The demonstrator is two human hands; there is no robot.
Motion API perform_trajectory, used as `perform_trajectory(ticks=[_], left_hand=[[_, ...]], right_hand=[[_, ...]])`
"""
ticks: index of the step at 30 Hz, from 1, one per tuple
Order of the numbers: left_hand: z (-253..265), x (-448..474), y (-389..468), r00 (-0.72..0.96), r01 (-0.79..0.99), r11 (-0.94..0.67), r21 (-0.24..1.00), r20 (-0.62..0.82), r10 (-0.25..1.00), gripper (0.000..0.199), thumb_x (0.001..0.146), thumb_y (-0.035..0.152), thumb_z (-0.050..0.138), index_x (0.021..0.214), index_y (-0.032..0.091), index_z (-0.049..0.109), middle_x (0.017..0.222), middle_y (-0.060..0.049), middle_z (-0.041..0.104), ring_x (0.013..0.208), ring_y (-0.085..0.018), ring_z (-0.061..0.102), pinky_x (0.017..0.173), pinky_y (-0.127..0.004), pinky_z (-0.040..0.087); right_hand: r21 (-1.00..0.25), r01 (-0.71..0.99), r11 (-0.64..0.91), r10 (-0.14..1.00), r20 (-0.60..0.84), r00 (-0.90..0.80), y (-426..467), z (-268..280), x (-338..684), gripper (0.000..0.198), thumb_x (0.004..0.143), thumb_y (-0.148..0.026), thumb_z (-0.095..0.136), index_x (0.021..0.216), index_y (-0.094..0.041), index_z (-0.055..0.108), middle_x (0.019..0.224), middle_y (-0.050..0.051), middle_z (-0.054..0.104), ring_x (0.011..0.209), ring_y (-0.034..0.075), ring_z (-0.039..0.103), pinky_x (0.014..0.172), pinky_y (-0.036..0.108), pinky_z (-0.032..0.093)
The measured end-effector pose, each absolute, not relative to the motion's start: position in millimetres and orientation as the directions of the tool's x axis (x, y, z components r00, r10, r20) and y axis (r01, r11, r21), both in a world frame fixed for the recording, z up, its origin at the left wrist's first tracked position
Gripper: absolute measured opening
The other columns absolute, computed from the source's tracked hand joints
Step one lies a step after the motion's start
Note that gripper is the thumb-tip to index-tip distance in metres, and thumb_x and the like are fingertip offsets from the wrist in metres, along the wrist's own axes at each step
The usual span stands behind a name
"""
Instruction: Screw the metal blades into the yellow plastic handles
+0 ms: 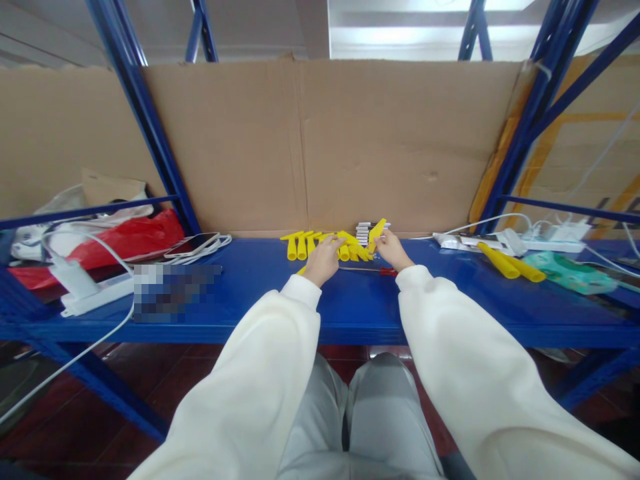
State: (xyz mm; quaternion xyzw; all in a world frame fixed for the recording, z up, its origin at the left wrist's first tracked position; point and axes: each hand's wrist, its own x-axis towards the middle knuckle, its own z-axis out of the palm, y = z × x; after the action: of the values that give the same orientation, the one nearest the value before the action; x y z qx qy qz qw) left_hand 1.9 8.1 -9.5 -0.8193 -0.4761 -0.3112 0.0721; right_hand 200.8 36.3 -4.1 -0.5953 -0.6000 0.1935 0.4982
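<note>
My right hand [393, 249] is closed on a yellow plastic piece [377, 231], tilted up with its wide flat end on top. My left hand [324, 260] has its fingers curled among other yellow pieces; what they grip is hidden. A row of yellow tube-shaped pieces with flat ends [301, 247] lies along the back, left of and behind that hand. Between my hands are smaller yellow pieces [354, 252]. A small stack of white and dark sticks, perhaps batteries [363, 233], sits behind my right hand. In front lies a screwdriver with a red handle [388, 271].
The blue shelf [270, 293] is backed by cardboard [360, 147] between blue posts. On the right are two yellow tubes [510, 264], a green packet [573, 272] and white cables. A white power strip [97, 293], a red bag [125, 243] and a blurred patch are at left.
</note>
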Motion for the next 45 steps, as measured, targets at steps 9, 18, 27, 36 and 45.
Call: perform_trajectory(ticks=[9, 18, 27, 36, 45], left_hand=[[-6, 2, 4, 0.258, 0.859, -0.457, 0.232, 0.573, 0.777, 0.057, 0.088, 0.005, 0.043, 0.138, 0.025, 0.061, 0.139, -0.009, 0.058, 0.124, -0.027, 0.059, 0.102, -0.037, 0.052], [-11, 0, 11, 0.318, 0.821, -0.525, 0.222, 0.586, 0.745, 0.057, 0.086, 0.004, 0.045, 0.137, 0.024, 0.060, 0.138, -0.008, 0.059, 0.125, -0.024, 0.058, 0.104, -0.037, 0.050], [-24, 0, 28, 0.418, 0.711, -0.663, 0.233, 0.619, 0.666, 0.071, 0.084, 0.004, 0.051, 0.153, 0.020, 0.040, 0.143, -0.011, 0.058, 0.131, -0.024, 0.055, 0.111, -0.040, 0.043], [-9, 4, 6, 0.408, 0.802, -0.555, 0.220, 0.478, 0.778, 0.057, 0.088, 0.019, 0.061, 0.145, 0.021, 0.053, 0.139, -0.008, 0.063, 0.127, -0.026, 0.060, 0.107, -0.036, 0.047], [-11, 5, 12, 0.387, 0.765, -0.588, 0.265, 0.541, 0.747, 0.045, 0.087, 0.021, 0.065, 0.133, 0.019, 0.066, 0.127, -0.009, 0.070, 0.110, -0.023, 0.069, 0.102, -0.035, 0.049]], right_hand=[[-0.918, 0.394, -0.036, 0.969, 0.064, 0.237, 41, 4, 183, 0.020, 0.088, -0.012, 0.059, 0.107, -0.011, 0.063, 0.072, 0.006, 0.073, 0.042, 0.009, 0.055, 0.042, 0.018, 0.037], [-0.733, 0.679, 0.037, 0.928, 0.276, 0.248, 64, -1, 186, 0.016, 0.087, -0.012, 0.058, 0.099, -0.012, 0.067, 0.103, 0.014, 0.075, 0.098, 0.022, 0.070, 0.080, 0.027, 0.052], [-0.995, 0.059, 0.086, 0.990, 0.079, -0.114, 24, 10, 182, 0.021, 0.094, -0.034, 0.057, 0.107, -0.018, 0.063, 0.082, 0.006, 0.074, 0.056, 0.014, 0.066, 0.050, 0.022, 0.048], [-0.980, -0.168, 0.102, 0.978, 0.068, 0.197, 33, 7, 191, 0.028, 0.078, 0.002, 0.061, 0.097, -0.017, 0.063, 0.057, -0.004, 0.063, 0.039, 0.009, 0.053, 0.040, 0.018, 0.047], [-0.763, -0.591, 0.261, 0.886, -0.054, 0.461, 35, 17, 211, 0.020, 0.088, 0.000, 0.048, 0.082, -0.018, 0.055, 0.062, -0.002, 0.062, 0.054, 0.008, 0.061, 0.055, 0.016, 0.055]])
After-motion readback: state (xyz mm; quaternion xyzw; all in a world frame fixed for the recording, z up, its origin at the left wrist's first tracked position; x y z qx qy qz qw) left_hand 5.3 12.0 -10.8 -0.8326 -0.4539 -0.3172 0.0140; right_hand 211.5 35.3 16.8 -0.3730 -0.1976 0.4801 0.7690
